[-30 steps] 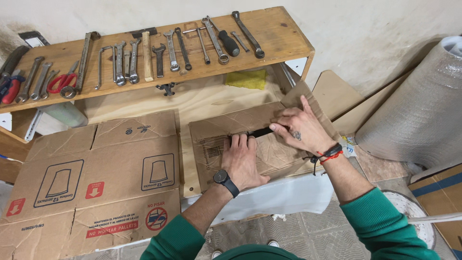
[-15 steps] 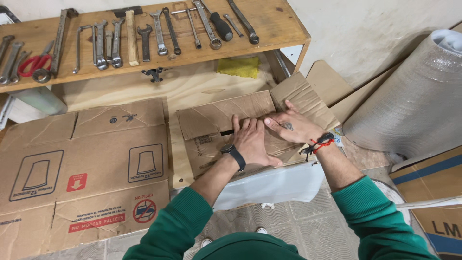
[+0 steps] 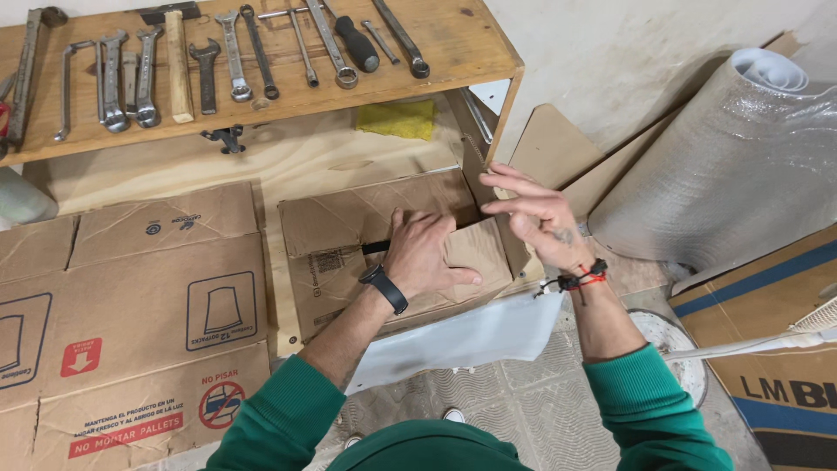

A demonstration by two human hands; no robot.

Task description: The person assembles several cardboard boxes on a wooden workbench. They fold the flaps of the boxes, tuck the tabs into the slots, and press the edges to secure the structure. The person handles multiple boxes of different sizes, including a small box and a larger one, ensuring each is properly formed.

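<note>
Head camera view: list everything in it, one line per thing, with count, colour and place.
Small cardboard box: one, brown, centre, under the hands.
Flattened cartons: several, brown with printed symbols, left.
Wooden shelf: one, light wood, top.
Wrenches: several, silver, laid on the shelf.
Screwdriver: one, black handle, shelf.
Yellow sponge: one, below the shelf.
Bubble-wrap roll: one, silvery, right.
White sheet: one, under the box's near edge.
Left hand: flat on the box, black watch.
Right hand: raised, open, fingers spread beside the box flap.
</note>
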